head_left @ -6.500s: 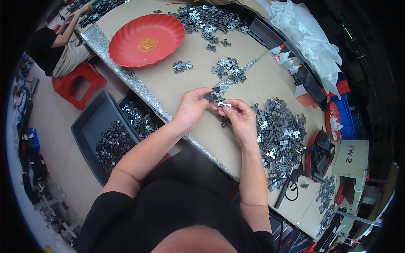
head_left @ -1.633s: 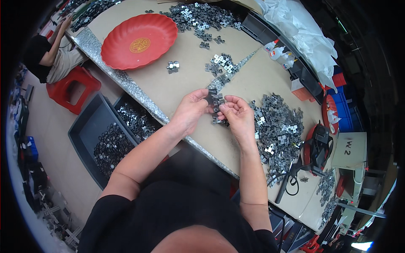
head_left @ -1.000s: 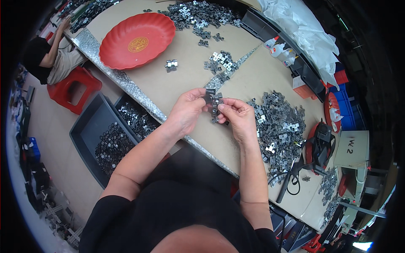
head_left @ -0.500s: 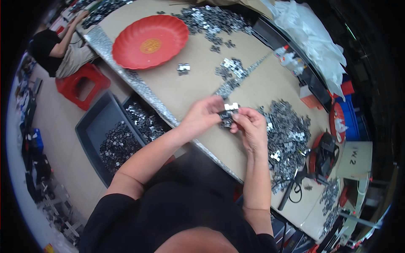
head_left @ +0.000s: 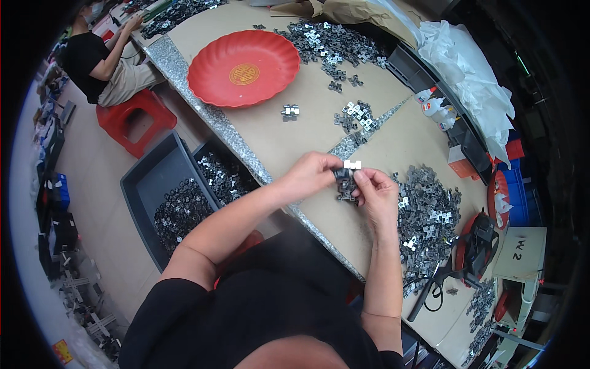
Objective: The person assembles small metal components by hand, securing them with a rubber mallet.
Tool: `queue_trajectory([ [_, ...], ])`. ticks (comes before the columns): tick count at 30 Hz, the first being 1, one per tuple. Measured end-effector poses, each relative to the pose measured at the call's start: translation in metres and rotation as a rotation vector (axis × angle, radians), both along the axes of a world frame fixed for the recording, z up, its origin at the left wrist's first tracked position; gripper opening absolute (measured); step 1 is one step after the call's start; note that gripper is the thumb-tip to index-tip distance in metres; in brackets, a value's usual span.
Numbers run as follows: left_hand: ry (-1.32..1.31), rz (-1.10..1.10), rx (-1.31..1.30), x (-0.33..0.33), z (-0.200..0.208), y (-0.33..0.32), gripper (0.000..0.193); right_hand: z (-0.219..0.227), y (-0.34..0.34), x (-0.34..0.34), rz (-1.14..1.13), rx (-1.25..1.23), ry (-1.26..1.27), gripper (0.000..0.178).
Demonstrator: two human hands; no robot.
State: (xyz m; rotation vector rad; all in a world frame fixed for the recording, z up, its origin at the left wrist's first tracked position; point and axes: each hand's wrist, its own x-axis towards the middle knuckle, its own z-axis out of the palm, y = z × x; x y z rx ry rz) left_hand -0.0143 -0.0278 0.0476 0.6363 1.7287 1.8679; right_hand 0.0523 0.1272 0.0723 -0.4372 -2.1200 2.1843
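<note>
Over the table's near part, my left hand (head_left: 314, 173) and my right hand (head_left: 378, 192) meet, both with fingers closed. Pinched between them is a small stack of dark and silvery metal pieces (head_left: 345, 184), one bright flat face (head_left: 353, 165) showing at its top. Fingers partly cover the stack, so its exact shape is hidden. Just right of my right hand spreads a large heap of similar metal pieces (head_left: 430, 206). A smaller cluster (head_left: 355, 117) lies beyond my hands, and a single silvery piece (head_left: 290, 112) rests apart to its left.
A red scalloped plate (head_left: 215, 77) stands at the table's far left, another pile (head_left: 335, 43) behind it. White glue bottles (head_left: 439, 109) line the right side. A black tool with a cable (head_left: 430, 292) lies at right. Grey bins (head_left: 138, 184) sit below left; a co-worker (head_left: 92, 61) sits beyond.
The whole view has shifted, so the table appears lower and farther right. My left fingers, lifted and blurred before, have closed in on the metal pieces; my right hand keeps its pinch.
</note>
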Motion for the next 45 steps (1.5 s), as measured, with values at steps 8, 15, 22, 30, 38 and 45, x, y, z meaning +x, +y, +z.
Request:
queue_trajectory([
  [8, 1.014, 0.525, -1.041, -0.072, -0.002, -0.03, 0.025, 0.011, 0.048, -0.029, -0.046, 1.098, -0.109, 0.022],
  [15, 0.843, 0.317, -1.017, -0.071, 0.018, -0.04, 0.02, 0.031, 0.052, -0.057, 0.117, 1.424, -0.359, 0.021],
  [22, 0.884, 0.41, -0.822, -0.075, 0.019, -0.044, 0.022, 0.013, 0.041, -0.089, 0.207, 1.107, 0.012, 0.02],
  [30, -0.201, 0.342, 0.106, -0.056, 0.014, -0.025, 0.019, -0.001, 0.031, -0.087, 0.096, 0.984, -0.13, 0.023],
  [38, -0.778, 0.301, 0.448, -0.016, -0.004, 0.004, 0.02, 0.009, 0.02, -0.042, -0.005, 0.393, 0.018, 0.015],
  [45, -0.713, 0.356, 0.341, 0.004, 0.003, 0.021, 0.015, -0.002, -0.009, -0.007, -0.047, 0.041, 0.115, 0.027],
])
